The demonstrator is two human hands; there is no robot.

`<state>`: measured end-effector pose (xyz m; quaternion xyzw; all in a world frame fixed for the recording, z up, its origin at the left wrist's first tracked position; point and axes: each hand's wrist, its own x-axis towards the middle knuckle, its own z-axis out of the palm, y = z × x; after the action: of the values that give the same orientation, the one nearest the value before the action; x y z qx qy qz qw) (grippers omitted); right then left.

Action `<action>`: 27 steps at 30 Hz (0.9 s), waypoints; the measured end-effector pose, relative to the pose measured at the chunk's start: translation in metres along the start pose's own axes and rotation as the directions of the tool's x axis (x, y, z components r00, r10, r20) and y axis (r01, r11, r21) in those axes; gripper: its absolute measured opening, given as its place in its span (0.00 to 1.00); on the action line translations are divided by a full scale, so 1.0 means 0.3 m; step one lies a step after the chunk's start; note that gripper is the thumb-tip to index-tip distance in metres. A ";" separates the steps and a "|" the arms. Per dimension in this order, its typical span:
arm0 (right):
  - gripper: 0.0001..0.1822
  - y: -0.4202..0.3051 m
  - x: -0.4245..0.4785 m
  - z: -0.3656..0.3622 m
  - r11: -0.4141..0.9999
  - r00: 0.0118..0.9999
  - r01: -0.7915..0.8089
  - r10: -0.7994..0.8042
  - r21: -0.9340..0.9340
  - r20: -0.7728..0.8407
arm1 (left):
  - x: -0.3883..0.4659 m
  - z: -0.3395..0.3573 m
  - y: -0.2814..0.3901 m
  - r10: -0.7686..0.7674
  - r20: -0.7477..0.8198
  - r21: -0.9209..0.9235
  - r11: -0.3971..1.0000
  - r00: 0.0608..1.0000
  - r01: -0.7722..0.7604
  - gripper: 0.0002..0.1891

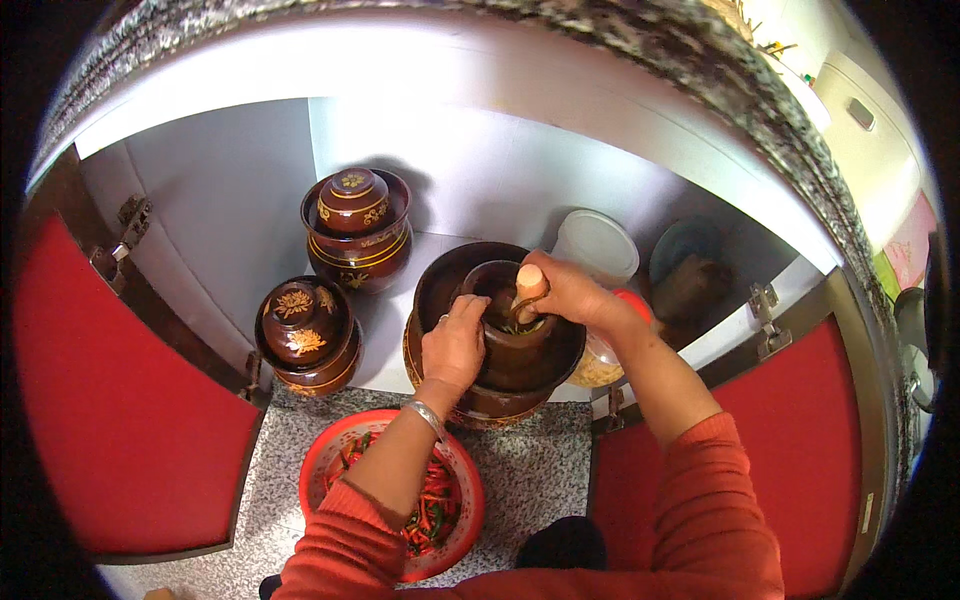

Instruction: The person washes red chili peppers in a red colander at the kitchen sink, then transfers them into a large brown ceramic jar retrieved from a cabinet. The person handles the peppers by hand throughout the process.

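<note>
A large dark-brown glazed pickle jar [431, 281] stands on the cabinet floor, with a wide outer rim around a narrower neck [484, 271]. My left hand [455, 341] curls its fingers over the left side of that neck. In my right hand [566, 292] is a wooden stick [531, 279] with a pale rounded top; it tilts into the jar's mouth. Some greenish bits show beside the stick, but the depth of the jar is hidden. Below my left forearm, a red plastic basin [469, 525] holds many red and green chili peppers [431, 517].
Two smaller lidded brown jars [358, 225] [307, 330] stand at the left. Right of the large jar are a clear container with a red lid [598, 364], a whitish tub [596, 244] and a dark object [694, 289]. Red cabinet doors [135, 405] [787, 450] swing open on both sides; a granite counter edge [675, 60] overhangs.
</note>
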<state>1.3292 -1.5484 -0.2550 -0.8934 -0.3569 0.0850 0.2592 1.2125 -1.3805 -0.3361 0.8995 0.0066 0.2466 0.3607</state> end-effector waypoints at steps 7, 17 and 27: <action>0.28 0.025 -0.015 0.060 0.987 0.999 -0.011 0.020 -0.162 0.050 | -0.002 0.000 0.015 -0.006 0.016 0.021 1.000 1.000 0.005 0.14; 0.28 0.095 -0.039 0.039 0.998 0.983 -0.049 0.041 -0.042 -0.178 | -0.003 0.012 0.012 -0.006 0.024 -0.056 0.998 1.000 0.008 0.14; 0.39 -0.042 -0.110 -0.029 0.975 0.948 -0.193 0.156 -0.111 -0.277 | 0.001 0.015 -0.011 -0.025 0.048 -0.041 0.999 0.999 0.027 0.14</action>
<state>1.3006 -1.5669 -0.2420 -0.9404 -0.2434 -0.0378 0.2344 1.2152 -1.3810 -0.3409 0.8972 0.0044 0.2206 0.3826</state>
